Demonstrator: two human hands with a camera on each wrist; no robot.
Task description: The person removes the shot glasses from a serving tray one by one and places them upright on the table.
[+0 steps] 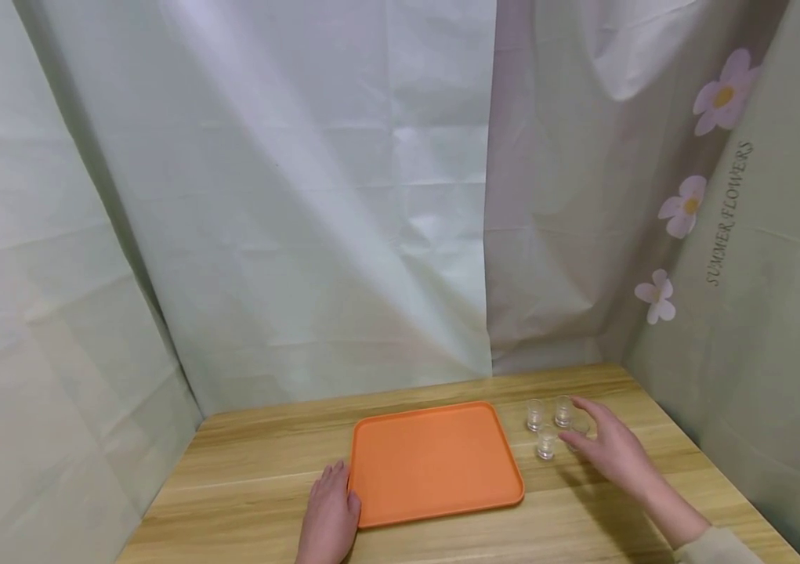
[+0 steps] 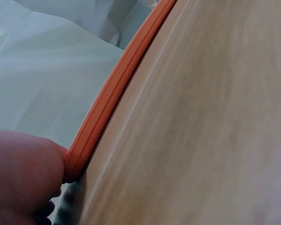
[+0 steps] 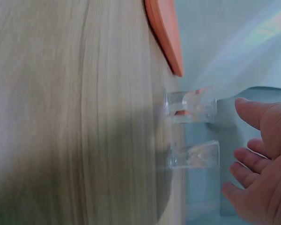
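Observation:
Several small clear glasses stand close together on the table, to the right of an orange tray. Above the rightmost glass, my right hand hovers with thumb and fingers spread apart, partly hiding it. The right wrist view shows a gap between this hand and the nearest glasses, with nothing in its grasp. My left hand rests at the tray's left edge, fingers extended and thumb by the rim. In the left wrist view, that hand touches the tray's corner.
The wooden table extends around the tray on all sides. Pale fabric curtains enclose it at the back, left and right. The right curtain carries printed flowers and lettering.

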